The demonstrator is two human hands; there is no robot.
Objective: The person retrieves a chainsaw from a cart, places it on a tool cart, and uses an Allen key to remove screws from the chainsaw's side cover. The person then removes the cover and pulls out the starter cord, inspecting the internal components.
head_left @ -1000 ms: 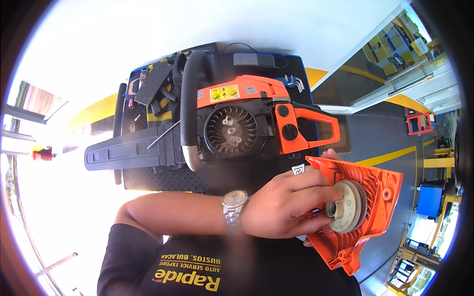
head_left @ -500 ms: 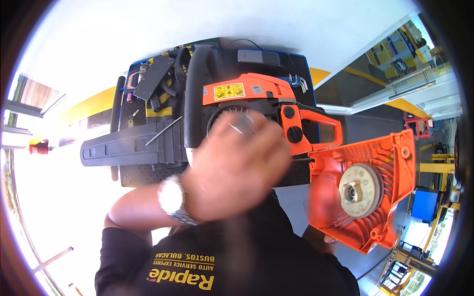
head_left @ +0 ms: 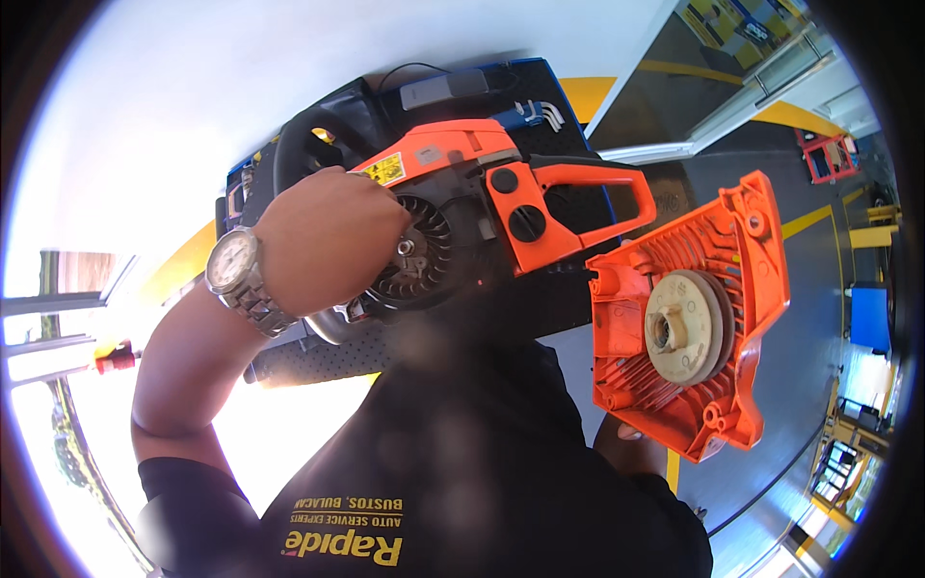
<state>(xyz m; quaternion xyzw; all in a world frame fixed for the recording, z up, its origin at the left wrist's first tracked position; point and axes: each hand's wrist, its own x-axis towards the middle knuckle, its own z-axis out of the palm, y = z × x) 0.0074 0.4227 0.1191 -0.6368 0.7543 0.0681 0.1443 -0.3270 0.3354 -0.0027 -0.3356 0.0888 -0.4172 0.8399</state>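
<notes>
An orange and black chainsaw (head_left: 525,207) lies on a black perforated work surface, its flywheel (head_left: 419,249) exposed with a nut at the centre. My left hand (head_left: 332,241), wearing a metal wristwatch, is closed round the saw's black front handle (head_left: 301,144) beside the flywheel; its fingertips are hidden. On the right, an orange starter cover (head_left: 747,328) is held up with its inside showing, a cream rope pulley (head_left: 682,328) in the middle. My right hand (head_left: 629,431) holds this cover from beneath; only a bit of a finger shows at its lower edge.
Behind the saw lie a grey flat box (head_left: 443,90) and a set of hex keys (head_left: 540,116) in a blue holder. A white wall rises at the back. A red cart (head_left: 831,157) stands on the floor at far right.
My left hand has moved left, from over the flywheel to the front handle, uncovering the flywheel. The saw appears tilted and further left in view. The starter cover sits slightly higher and further left.
</notes>
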